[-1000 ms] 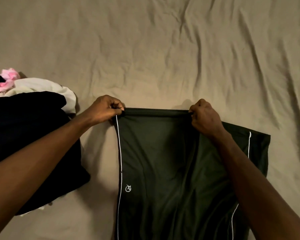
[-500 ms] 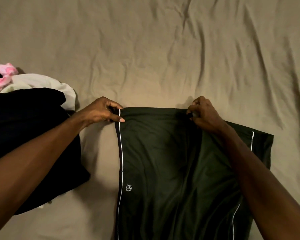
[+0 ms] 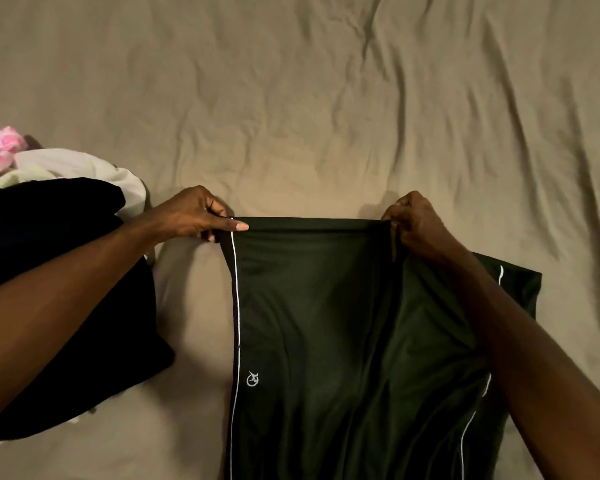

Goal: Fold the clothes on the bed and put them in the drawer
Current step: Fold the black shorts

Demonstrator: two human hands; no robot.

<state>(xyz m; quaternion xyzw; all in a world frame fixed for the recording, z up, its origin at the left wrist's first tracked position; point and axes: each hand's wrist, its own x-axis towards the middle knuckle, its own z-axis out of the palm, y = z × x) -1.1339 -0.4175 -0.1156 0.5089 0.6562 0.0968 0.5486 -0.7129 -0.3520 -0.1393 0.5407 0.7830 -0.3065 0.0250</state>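
Note:
Dark green shorts (image 3: 326, 334) with white side piping and a small white logo lie on the bed, one layer folded over another. My left hand (image 3: 194, 216) pinches the top left corner of the upper layer by the white stripe. At the top right corner of that layer, my right hand (image 3: 416, 223) grips the edge with curled fingers. A lower layer of the shorts sticks out to the right under my right forearm.
A pile of clothes lies at the left: a black garment (image 3: 59, 289), a white one (image 3: 84, 168) and a pink one (image 3: 4, 147). The wrinkled beige bed sheet (image 3: 326, 98) spreads beyond the shorts.
Both hands stay at the top edge of the shorts. My left thumb has stretched out along the edge, and the edge looks pulled straighter.

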